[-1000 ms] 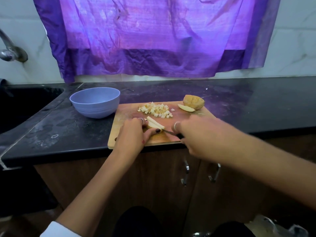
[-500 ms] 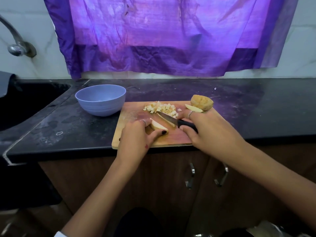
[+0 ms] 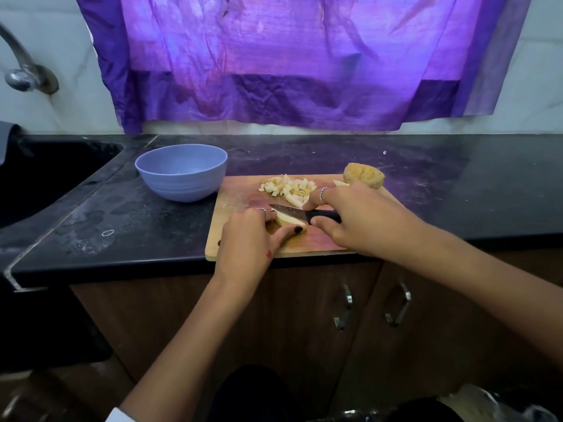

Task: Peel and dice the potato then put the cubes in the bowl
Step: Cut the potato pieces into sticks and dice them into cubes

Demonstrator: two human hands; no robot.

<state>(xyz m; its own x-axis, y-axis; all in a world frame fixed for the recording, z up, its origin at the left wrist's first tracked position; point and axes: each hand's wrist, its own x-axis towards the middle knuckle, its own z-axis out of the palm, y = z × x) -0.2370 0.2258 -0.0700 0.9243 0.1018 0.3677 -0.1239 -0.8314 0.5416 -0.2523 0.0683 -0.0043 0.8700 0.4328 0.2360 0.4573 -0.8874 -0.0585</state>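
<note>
A wooden cutting board (image 3: pixel 243 193) lies on the black counter. My left hand (image 3: pixel 249 242) pinches a pale potato slice (image 3: pixel 288 221) on the board. My right hand (image 3: pixel 356 217) grips a black-handled knife (image 3: pixel 289 211), whose blade lies across that slice. A heap of potato cubes (image 3: pixel 289 187) sits at the board's far side. An unpeeled potato chunk (image 3: pixel 364 175) with a slice beside it rests at the far right corner. The blue bowl (image 3: pixel 182 172) stands left of the board; what it holds is hidden.
A dark sink (image 3: pixel 45 175) with a metal tap (image 3: pixel 21 71) is at the far left. A purple cloth (image 3: pixel 289 56) hangs on the wall behind. Cabinet doors with metal handles (image 3: pixel 344 309) are below the counter edge.
My right hand has moved the knife from the board's near edge up across the slice, blade pointing left. My left hand stays on the slice. The camera has moved closer.
</note>
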